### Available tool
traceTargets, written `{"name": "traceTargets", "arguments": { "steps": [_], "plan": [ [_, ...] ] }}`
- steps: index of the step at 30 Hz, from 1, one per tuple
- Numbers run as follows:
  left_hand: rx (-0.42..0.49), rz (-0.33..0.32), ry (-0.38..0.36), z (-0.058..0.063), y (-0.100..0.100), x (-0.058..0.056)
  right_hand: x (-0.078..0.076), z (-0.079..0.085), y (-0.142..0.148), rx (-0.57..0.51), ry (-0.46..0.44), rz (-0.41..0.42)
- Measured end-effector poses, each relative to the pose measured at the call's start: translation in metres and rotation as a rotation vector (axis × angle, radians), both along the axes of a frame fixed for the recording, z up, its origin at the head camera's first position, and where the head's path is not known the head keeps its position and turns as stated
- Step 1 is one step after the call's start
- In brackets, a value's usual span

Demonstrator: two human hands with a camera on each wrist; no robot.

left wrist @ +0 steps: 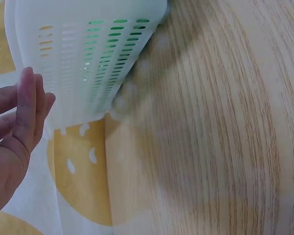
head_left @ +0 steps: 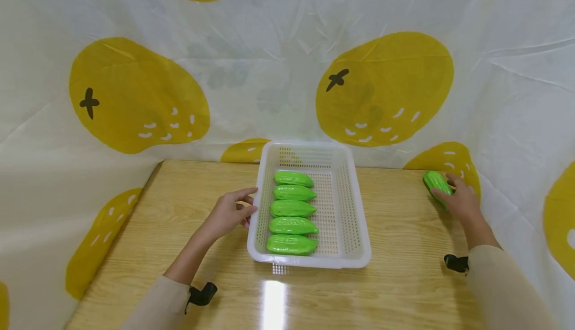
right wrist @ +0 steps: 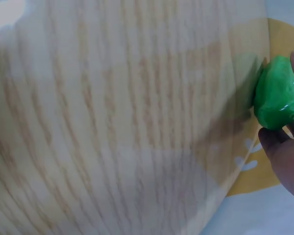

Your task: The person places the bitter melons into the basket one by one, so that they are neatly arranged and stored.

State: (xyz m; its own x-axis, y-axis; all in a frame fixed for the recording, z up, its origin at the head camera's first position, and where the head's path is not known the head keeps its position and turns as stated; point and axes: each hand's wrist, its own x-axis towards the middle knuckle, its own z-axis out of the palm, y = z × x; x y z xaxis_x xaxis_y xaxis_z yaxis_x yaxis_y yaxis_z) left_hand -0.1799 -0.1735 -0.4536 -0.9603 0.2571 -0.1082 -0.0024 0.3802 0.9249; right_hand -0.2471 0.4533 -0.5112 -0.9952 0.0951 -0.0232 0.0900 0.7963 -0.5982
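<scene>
A white plastic basket [head_left: 361, 240] stands on the wooden table, with several glossy green bitter melons [head_left: 293, 209] laid in a column along its left side, their tips to the right. At the basket's left rim is my left hand [head_left: 231, 212], its fingertips right against the edge. The left wrist view shows these fingers [left wrist: 27, 105] fairly straight beside the slotted wall. Far to the right, my right hand [head_left: 460, 197] holds another bitter melon [head_left: 434, 182] between thumb and fingers. In the right wrist view that melon [right wrist: 278, 93] is close over the table's edge.
A pale cloth [head_left: 269, 90] printed with large yellow fruit hangs behind the table and down both sides. The wooden table top [head_left: 395, 280] reaches to the cloth at the back. A black strap mount [head_left: 202, 294] sits on each wrist.
</scene>
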Motion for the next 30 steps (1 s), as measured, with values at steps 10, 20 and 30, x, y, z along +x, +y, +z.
{"name": "traceTargets", "arguments": {
  "steps": [10,20,30],
  "plan": [
    [-0.001,0.000,-0.014,0.003,0.001,0.001,0.002,-0.011,0.002,0.042,0.041,-0.009],
    [-0.008,0.003,-0.006,0.001,0.003,0.001,0.003,-0.014,0.003,0.074,0.046,0.019],
    [-0.007,0.009,-0.003,0.000,0.001,0.001,0.001,-0.011,0.000,0.038,0.076,0.016]
  ]
}}
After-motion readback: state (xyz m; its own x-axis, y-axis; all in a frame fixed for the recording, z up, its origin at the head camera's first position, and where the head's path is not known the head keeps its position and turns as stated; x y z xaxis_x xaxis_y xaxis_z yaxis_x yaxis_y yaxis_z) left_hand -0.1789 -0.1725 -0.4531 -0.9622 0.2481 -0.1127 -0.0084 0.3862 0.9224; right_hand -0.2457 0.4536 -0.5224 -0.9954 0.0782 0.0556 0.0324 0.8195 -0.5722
